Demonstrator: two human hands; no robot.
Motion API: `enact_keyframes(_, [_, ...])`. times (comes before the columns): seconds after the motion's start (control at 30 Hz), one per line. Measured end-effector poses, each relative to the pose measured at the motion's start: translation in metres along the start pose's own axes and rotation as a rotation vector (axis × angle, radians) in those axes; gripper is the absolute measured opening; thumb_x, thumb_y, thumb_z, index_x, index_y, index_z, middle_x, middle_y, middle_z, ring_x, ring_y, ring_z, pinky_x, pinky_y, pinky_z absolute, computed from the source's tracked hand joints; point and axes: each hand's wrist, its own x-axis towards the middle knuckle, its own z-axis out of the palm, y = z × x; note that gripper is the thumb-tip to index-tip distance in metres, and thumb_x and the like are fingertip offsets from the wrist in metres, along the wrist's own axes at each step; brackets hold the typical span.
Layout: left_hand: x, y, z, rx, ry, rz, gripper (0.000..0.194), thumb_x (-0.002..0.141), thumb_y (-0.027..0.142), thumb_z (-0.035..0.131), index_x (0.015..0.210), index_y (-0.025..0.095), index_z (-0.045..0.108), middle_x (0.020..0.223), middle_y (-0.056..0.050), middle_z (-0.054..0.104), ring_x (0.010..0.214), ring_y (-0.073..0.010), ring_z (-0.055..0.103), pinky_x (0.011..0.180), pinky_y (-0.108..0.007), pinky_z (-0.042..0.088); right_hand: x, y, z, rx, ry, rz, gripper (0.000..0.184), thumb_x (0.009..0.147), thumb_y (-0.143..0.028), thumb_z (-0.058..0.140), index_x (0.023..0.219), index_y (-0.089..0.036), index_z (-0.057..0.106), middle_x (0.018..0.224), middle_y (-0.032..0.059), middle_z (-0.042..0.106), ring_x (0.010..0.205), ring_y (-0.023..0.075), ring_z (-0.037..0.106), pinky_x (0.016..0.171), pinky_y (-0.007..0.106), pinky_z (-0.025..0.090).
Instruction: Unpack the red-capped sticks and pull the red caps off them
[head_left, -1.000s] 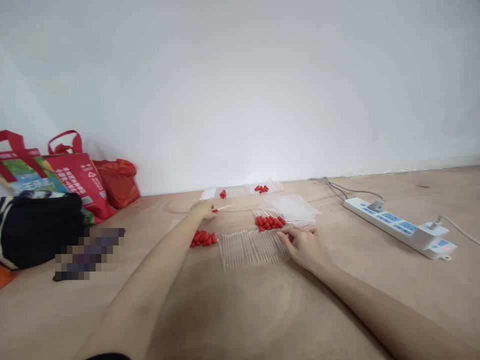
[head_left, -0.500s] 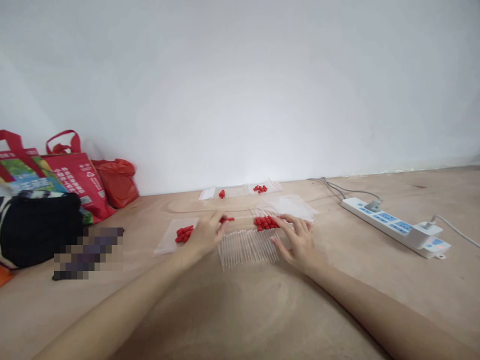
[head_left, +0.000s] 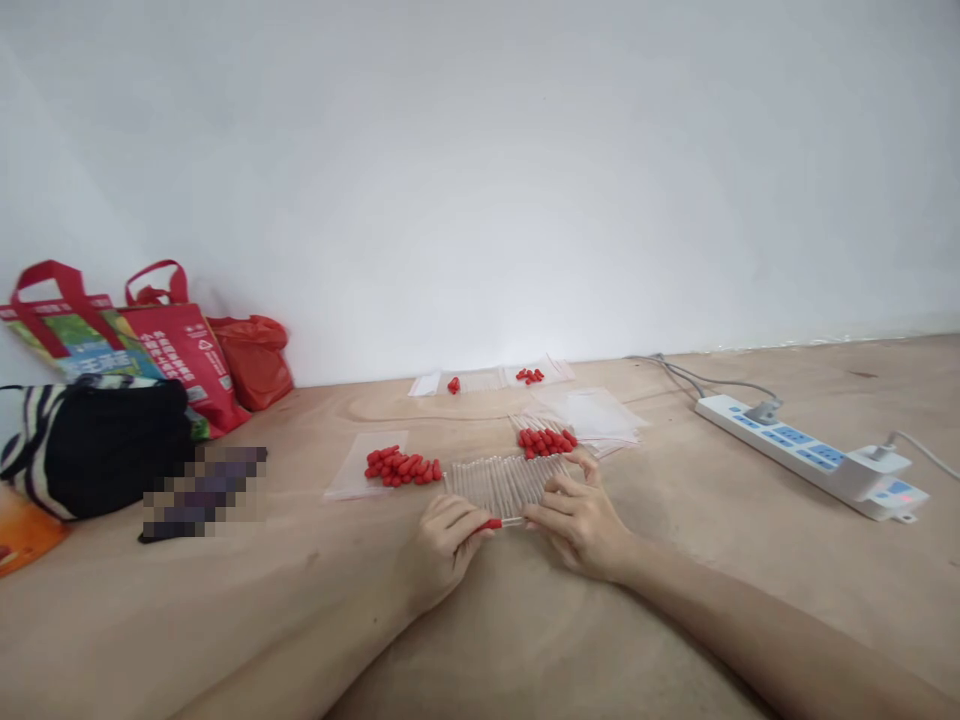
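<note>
My left hand (head_left: 454, 540) pinches a red rubber dropper bulb (head_left: 491, 524) at the front edge of a row of thin clear tubes (head_left: 491, 484). From that bulb a clear dropper tube (head_left: 512, 521) runs right into the fingertips of my right hand (head_left: 577, 515). Bulb and tube meet end to end; how deep the tube sits inside cannot be made out. A pile of red bulbs (head_left: 401, 466) lies left of the row, partly on a clear plastic bag (head_left: 349, 470). Another red bulb pile (head_left: 546, 441) lies behind the row, beyond my right hand.
Near the wall lie more tubes (head_left: 484, 380) and small groups of red bulbs (head_left: 529, 376). Flat plastic bags (head_left: 600, 415) rest behind my right hand. A white power strip (head_left: 802, 450) with cables is at right; shopping bags (head_left: 184, 350) and a black cloth bag (head_left: 112, 445) stand left.
Both hands have come back toward me, to the row's near edge. A tube is now between them, its end at the bulb in my left hand. The view has shifted slightly.
</note>
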Motion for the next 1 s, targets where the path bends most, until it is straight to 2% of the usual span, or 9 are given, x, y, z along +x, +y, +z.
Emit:
enact_keyframes(0.17, [-0.003,0.007,-0.003,0.075,-0.054,0.049,0.019,0.083,0.019,0.042,0.07,0.017,0.055,0.06,-0.001,0.056,0.06,-0.0128,0.048,0.061,-0.028,0.036,0.001,0.002,-0.004,0.034,-0.034,-0.044,0.02,0.082,-0.023,0.042,0.081,-0.025,0.061,0.055,-0.005,0.059,0.07,0.0117,0.049,0.095,0.044,0.011])
enact_keyframes(0.3, [-0.006,0.004,-0.007,0.081,-0.056,0.029,0.023,0.083,0.019,0.04,0.065,0.018,0.053,0.057,-0.001,0.053,0.058,-0.0126,0.047,0.059,-0.028,0.036,-0.001,0.013,-0.008,0.036,-0.079,-0.025,0.022,0.08,-0.02,0.041,0.079,-0.027,0.062,0.056,-0.0052,0.06,0.073,0.0119,0.05,0.093,0.041,0.013])
enact_keyframes(0.37, [-0.009,-0.004,-0.011,0.097,-0.012,-0.042,0.023,0.083,0.02,0.038,0.066,0.018,0.054,0.056,-0.001,0.053,0.058,-0.0129,0.048,0.06,-0.028,0.038,-0.004,0.025,-0.012,0.002,-0.067,0.067,0.025,0.08,-0.019,0.04,0.076,-0.027,0.063,0.061,-0.0042,0.062,0.075,0.0122,0.051,0.091,0.04,0.015])
enact_keyframes(0.47, [-0.011,-0.021,-0.02,0.124,0.106,-0.251,0.022,0.083,0.025,0.038,0.073,0.019,0.056,0.063,-0.003,0.055,0.063,-0.0142,0.051,0.064,-0.028,0.041,-0.006,0.039,-0.016,-0.099,0.002,0.35,0.025,0.083,-0.026,0.041,0.077,-0.027,0.065,0.069,-0.0016,0.066,0.072,0.0126,0.051,0.088,0.038,0.016])
enact_keyframes(0.53, [-0.009,-0.029,-0.024,0.108,0.165,-0.346,0.021,0.083,0.028,0.039,0.08,0.019,0.057,0.073,-0.004,0.057,0.072,-0.0154,0.053,0.069,-0.029,0.043,-0.003,0.04,-0.015,-0.097,-0.006,0.442,0.025,0.084,-0.03,0.041,0.081,-0.028,0.066,0.071,-0.0006,0.067,0.07,0.0126,0.052,0.085,0.036,0.018])
enact_keyframes(0.67, [-0.002,-0.038,-0.031,0.13,0.271,-0.419,0.023,0.081,0.03,0.042,0.09,0.019,0.06,0.083,-0.005,0.052,0.082,-0.0171,0.053,0.076,-0.031,0.045,0.005,0.029,-0.004,-0.123,-0.032,0.543,0.024,0.083,-0.028,0.042,0.082,-0.027,0.066,0.073,0.0004,0.067,0.076,0.0148,0.052,0.078,0.034,0.02])
enact_keyframes(0.77, [0.0,-0.046,-0.04,0.183,0.326,-0.512,0.027,0.079,0.03,0.041,0.092,0.017,0.061,0.083,-0.006,0.051,0.08,-0.0172,0.053,0.073,-0.03,0.046,0.005,0.025,0.003,-0.186,-0.092,0.52,0.025,0.08,-0.022,0.042,0.081,-0.025,0.066,0.077,0.002,0.067,0.079,0.0162,0.051,0.077,0.034,0.02])
enact_keyframes(0.87, [0.002,-0.058,-0.049,0.19,0.328,-0.597,0.029,0.077,0.03,0.042,0.098,0.017,0.057,0.083,-0.005,0.054,0.078,-0.0167,0.054,0.073,-0.028,0.045,0.002,0.025,0.007,-0.208,-0.161,0.464,0.025,0.079,-0.02,0.041,0.083,-0.024,0.065,0.079,0.0028,0.067,0.079,0.0165,0.05,0.077,0.035,0.02])
enact_keyframes(1.0, [0.011,-0.074,-0.05,0.224,0.168,-0.666,0.031,0.074,0.03,0.046,0.102,0.019,0.05,0.081,-0.002,0.061,0.079,-0.0179,0.057,0.074,-0.03,0.043,0.001,0.023,0.007,-0.197,-0.208,0.435,0.023,0.08,-0.025,0.042,0.082,-0.024,0.064,0.078,0.0028,0.066,0.08,0.0174,0.049,0.077,0.036,0.019])
